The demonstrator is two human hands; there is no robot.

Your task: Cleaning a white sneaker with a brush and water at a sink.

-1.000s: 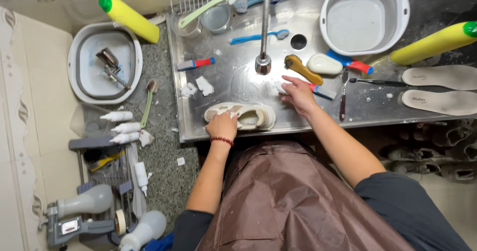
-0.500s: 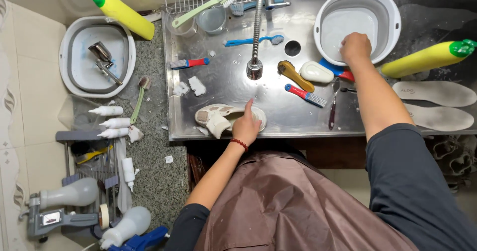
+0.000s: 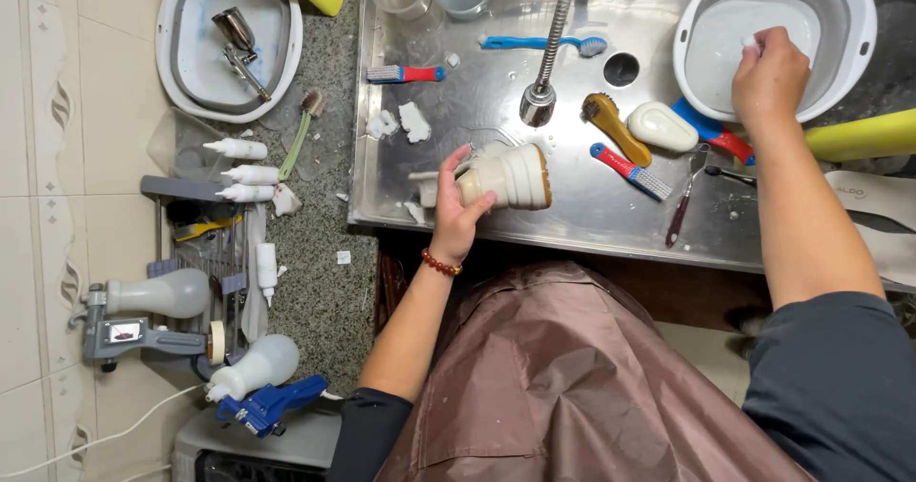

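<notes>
My left hand point(image 3: 458, 205) grips a cream shoe with a tan sole point(image 3: 510, 177), tipped on its side on the steel sink point(image 3: 572, 215) under the faucet nozzle point(image 3: 539, 105). My right hand point(image 3: 771, 76) reaches over the rim of a white basin point(image 3: 854, 24) at the back right and pinches a small white piece point(image 3: 751, 41) over cloudy water. A bead bracelet circles my left wrist.
Brushes lie around the sink: a yellow-handled brush point(image 3: 611, 127), a red-and-blue brush point(image 3: 630, 169), a blue toothbrush point(image 3: 539, 43), a white soap-shaped block point(image 3: 661, 127). Another white basin point(image 3: 229, 43) with metal parts, small white bottles point(image 3: 243, 172) and spray bottles point(image 3: 253, 367) sit on the left counter. Insoles point(image 3: 873, 196) lie right.
My right hand went from the sink's brushes up into the white basin and now pinches a white piece. My left hand has turned the shoe onto its side.
</notes>
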